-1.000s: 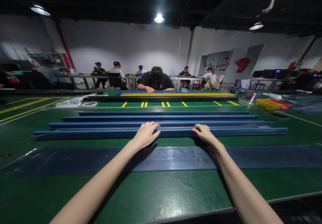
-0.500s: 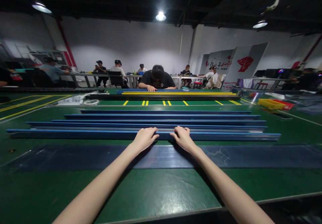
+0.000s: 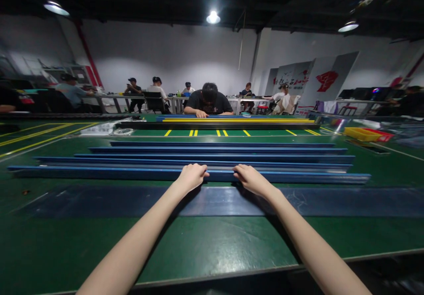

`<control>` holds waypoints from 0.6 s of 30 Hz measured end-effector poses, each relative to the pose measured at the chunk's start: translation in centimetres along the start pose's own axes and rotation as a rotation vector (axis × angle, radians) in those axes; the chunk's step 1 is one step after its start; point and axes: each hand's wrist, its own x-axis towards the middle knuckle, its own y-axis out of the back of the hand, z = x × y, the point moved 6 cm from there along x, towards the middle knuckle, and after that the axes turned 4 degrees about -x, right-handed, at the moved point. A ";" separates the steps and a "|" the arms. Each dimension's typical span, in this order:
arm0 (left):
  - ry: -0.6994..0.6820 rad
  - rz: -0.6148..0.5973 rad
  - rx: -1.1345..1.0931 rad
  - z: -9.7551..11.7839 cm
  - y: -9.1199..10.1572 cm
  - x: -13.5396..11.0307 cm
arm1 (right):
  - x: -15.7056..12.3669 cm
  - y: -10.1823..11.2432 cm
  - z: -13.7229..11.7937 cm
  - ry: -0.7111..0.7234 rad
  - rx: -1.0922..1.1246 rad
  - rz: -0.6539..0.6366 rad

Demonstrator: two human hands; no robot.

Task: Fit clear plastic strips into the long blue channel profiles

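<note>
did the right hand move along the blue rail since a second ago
Yes. The right hand slid left along the nearest blue rail, closer to the left hand.

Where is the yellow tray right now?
In the head view, the yellow tray sits far off to the right on the green table, beside a red tray, well beyond the long blue rails.

Wall banner (image 3: 291, 81) lettering blurred; nothing legible.
</note>
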 end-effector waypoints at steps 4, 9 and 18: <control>0.021 -0.002 -0.021 -0.6 0.5 0.0 | -1.4 0.7 2.9 -0.086 -0.103 -0.054; 0.083 -0.016 -0.048 -2.5 1.2 -0.3 | -2.4 1.9 5.8 -0.135 -0.219 -0.045; 0.131 -0.014 -0.041 -4.2 1.5 -1.1 | -4.6 3.1 9.8 -0.275 -0.034 -0.049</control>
